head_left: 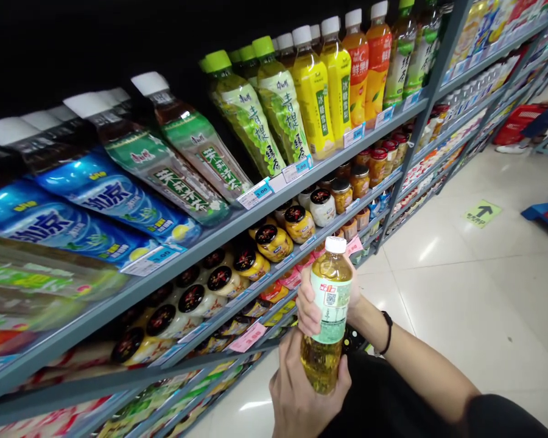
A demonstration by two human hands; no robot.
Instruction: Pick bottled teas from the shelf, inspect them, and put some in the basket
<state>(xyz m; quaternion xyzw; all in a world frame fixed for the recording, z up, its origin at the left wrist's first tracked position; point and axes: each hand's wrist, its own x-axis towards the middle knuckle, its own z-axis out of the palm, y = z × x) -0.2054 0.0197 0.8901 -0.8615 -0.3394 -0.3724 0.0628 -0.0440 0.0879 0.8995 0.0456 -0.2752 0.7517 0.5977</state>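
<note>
I hold a clear bottle of yellow drink (329, 304) with a white cap and a pale green label upright in front of the shelves. My left hand (296, 395) is closed around its lower part from below. My right hand (309, 307), with a black band on the wrist, wraps round the label from behind. The bottle is level with the shelf of lidded jars (274, 242) and apart from it.
A grey shelf unit (237, 225) runs along the left, with rows of bottled teas and juices (310, 91) on top and jars and packets below. White tiled floor (475, 292) with a green arrow sticker (483, 213) lies to the right. Another person sits by a red basket (516, 125) far right.
</note>
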